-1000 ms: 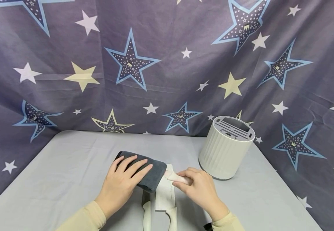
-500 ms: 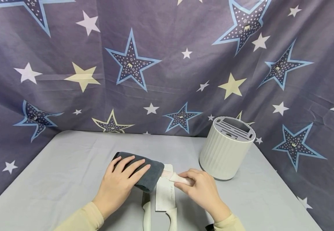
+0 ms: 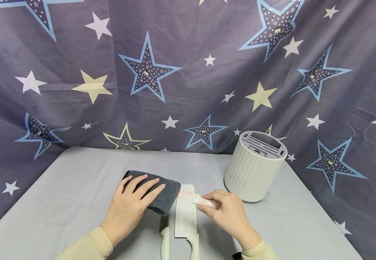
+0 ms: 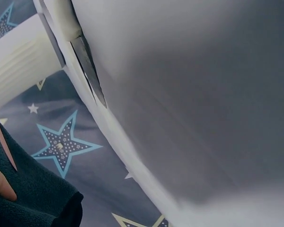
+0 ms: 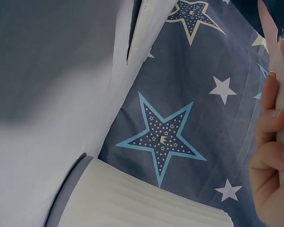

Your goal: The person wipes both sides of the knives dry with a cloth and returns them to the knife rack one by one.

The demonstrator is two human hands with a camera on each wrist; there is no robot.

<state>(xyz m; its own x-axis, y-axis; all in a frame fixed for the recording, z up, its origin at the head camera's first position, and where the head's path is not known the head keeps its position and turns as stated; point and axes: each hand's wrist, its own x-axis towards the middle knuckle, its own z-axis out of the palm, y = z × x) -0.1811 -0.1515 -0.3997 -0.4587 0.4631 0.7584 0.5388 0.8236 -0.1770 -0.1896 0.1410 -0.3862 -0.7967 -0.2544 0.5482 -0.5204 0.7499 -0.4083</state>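
My left hand (image 3: 127, 206) holds a folded dark grey cloth (image 3: 166, 196), its fingers spread across the top. In the left wrist view, a digit presses the cloth (image 4: 33, 194) beside a pinkish blade (image 4: 7, 149). My right hand (image 3: 228, 213) grips the white handle (image 3: 205, 201) of a small knife, fingers curled round it. The knife's pinkish blade (image 3: 185, 195) points left, and its far part is hidden by the cloth. Beneath, a cleaver (image 3: 185, 220) lies on the table, white handle toward me. Left of it is another white-handled knife (image 3: 165, 240), its blade partly covered by the cloth.
A ribbed white knife block (image 3: 254, 169) with a grey slotted top stands behind and right of my right hand. The table (image 3: 87, 180) has a pale grey cover. A star-patterned curtain (image 3: 188, 90) hangs behind and beside it.
My left hand and the cloth have slid left along the knife, so more of the pinkish blade shows. My right hand with the knife has shifted slightly right.
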